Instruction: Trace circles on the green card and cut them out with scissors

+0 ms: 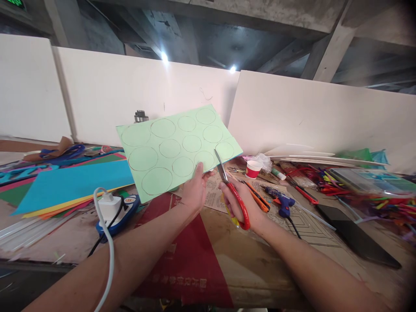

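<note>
Over the table [74,248]: sheet [180,152], beyond both wrists, long axis left to right.
Left hand [195,191]: gripping its near edge, thumb on top.
Right hand [249,203]: nearer its right end, holding scissors [232,188], blades across that edge.

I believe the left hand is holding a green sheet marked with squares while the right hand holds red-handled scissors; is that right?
Not quite: the head view shows circles drawn on the green sheet, not squares. The left hand does hold it, and the right hand holds red-handled scissors.
</note>
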Tool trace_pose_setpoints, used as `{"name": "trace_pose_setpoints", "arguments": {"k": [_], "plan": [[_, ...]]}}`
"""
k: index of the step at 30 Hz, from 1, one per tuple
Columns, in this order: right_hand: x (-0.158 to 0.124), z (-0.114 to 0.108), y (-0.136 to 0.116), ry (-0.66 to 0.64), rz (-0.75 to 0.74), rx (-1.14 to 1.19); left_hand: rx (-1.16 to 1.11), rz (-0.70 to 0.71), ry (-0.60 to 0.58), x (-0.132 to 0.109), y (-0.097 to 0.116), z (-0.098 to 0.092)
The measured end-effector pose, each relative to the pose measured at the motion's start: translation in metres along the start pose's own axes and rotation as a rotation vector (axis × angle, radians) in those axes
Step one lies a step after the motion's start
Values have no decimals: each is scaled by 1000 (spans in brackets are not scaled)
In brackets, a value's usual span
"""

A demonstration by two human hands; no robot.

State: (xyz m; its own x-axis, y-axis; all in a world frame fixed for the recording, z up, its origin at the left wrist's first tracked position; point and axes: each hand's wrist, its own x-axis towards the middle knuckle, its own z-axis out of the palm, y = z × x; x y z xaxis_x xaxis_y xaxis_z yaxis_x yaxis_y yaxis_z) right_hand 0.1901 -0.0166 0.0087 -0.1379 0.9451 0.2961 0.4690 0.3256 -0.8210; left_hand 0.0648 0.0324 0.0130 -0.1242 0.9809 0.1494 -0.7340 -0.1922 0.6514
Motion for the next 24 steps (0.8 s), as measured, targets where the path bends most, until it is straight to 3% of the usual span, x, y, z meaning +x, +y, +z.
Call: {"name": "trace_pose_setpoints", "arguments": {"k": [7,15,24], "plan": [[2,-1,1,18,-13,31,74,-75,32,-7,-5,1],[2,-5,0,19,13,0,208,-141,53,-4,-14,-10],[2,-5,-1,24,27,15,97,-85,53,-10,-5,3]]}}
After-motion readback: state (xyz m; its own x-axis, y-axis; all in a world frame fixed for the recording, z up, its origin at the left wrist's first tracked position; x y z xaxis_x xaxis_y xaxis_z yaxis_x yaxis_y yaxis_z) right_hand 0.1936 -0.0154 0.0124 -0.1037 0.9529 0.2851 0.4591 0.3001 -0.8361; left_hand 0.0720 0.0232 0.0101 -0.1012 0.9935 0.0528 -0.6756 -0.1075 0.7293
